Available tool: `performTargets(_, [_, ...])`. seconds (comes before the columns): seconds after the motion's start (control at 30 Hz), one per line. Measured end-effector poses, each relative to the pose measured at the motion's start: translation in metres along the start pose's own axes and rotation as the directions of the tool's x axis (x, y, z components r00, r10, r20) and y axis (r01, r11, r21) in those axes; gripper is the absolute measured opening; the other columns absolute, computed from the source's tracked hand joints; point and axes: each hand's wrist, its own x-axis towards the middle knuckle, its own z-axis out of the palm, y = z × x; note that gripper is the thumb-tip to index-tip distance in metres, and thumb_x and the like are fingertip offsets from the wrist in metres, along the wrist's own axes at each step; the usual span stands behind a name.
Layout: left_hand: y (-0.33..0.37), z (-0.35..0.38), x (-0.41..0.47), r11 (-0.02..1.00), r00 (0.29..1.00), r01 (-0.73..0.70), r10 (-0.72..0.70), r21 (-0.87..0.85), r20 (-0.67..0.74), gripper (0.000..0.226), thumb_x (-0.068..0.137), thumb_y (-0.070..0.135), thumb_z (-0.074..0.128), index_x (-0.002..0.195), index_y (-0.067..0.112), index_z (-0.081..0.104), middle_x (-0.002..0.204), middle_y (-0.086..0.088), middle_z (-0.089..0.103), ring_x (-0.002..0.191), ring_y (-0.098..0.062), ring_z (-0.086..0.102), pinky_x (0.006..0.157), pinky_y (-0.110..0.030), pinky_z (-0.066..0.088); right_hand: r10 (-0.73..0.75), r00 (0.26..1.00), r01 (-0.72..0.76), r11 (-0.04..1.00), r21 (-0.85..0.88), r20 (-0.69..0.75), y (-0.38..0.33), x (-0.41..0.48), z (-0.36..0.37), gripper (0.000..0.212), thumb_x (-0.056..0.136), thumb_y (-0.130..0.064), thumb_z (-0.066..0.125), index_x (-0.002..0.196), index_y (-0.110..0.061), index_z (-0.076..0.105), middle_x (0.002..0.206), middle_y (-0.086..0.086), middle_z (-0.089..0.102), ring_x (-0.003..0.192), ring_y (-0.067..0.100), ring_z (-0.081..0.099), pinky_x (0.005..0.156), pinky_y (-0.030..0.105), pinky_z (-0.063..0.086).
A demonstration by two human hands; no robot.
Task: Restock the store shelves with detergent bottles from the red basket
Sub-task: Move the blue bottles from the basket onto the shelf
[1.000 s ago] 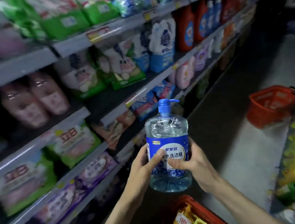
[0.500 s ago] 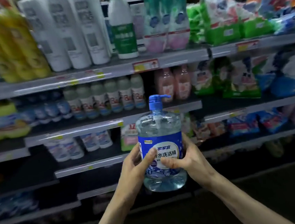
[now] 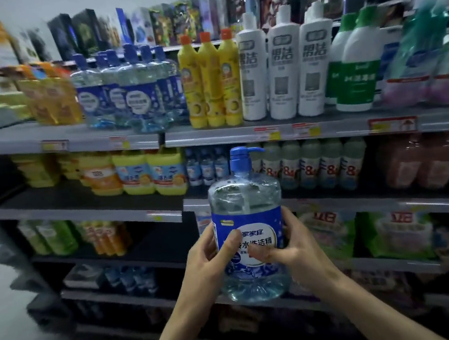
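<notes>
I hold a clear detergent bottle (image 3: pixel 245 201) with a blue pump top and a blue label upright in front of the shelves, at mid height. My left hand (image 3: pixel 205 258) grips its left side, thumb across the label. My right hand (image 3: pixel 290 246) grips its right side, thumb also on the label. Several matching clear-and-blue bottles (image 3: pixel 136 96) stand in a group on the upper shelf (image 3: pixel 101 133), up and to the left. The red basket is out of view.
Yellow bottles (image 3: pixel 210 82), white bottles (image 3: pixel 284 65) and green-and-white bottles (image 3: pixel 357 65) fill the upper shelf to the right. Lower shelves carry yellow tubs (image 3: pixel 134 174), small bottles (image 3: pixel 315 168) and green bags (image 3: pixel 392 231). A dark bare shelf stretch (image 3: pixel 153 245) lies left of the bottle.
The view has swung left along the aisle and up, away from the red baskets, and now faces the shelves. Both hands keep the same grip on the bottle.
</notes>
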Motion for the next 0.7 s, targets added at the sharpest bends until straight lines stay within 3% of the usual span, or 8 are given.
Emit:
performTargets(0.3, [0.029,-0.088,0.034,0.996,0.983,-0.079,0.084,0.036,-0.164,0.031,0.104,0.022,0.061,0.134,0.018,0.065,0.12,-0.005,0.079,0.112,-0.024,0.076,0.088,-0.034,0.063,-0.048,0.982,0.042,0.999,0.035,0.181,-0.012,0.092,0.073,0.074,0.078,-0.016,0.094,0.14,-0.019,0.054,0.126,0.006,0.076,0.112,0.029,0.076,0.096,0.058,0.061])
performTargets(0.6, [0.068,-0.166,0.11,0.979,0.936,-0.186,0.202,0.082,-0.288,0.037,0.103,0.026,0.061,0.138,0.018,0.061,0.123,-0.009,0.077,0.113,-0.031,0.075,0.093,-0.048,0.063,-0.209,0.933,0.205,0.978,0.046,0.292,-0.033,0.212,0.135,0.077,0.074,-0.022,0.096,0.138,-0.022,0.054,0.122,-0.001,0.077,0.11,0.021,0.076,0.086,0.04,0.065])
performTargets(0.7, [0.081,-0.186,0.138,0.958,0.913,-0.25,0.281,0.138,-0.296,0.036,0.104,0.027,0.06,0.139,0.02,0.061,0.125,-0.007,0.077,0.117,-0.028,0.074,0.096,-0.046,0.062,-0.27,0.911,0.26,0.963,0.072,0.311,-0.043,0.253,0.149,0.078,0.071,-0.025,0.093,0.138,-0.023,0.054,0.121,0.0,0.077,0.108,0.021,0.076,0.08,0.037,0.065])
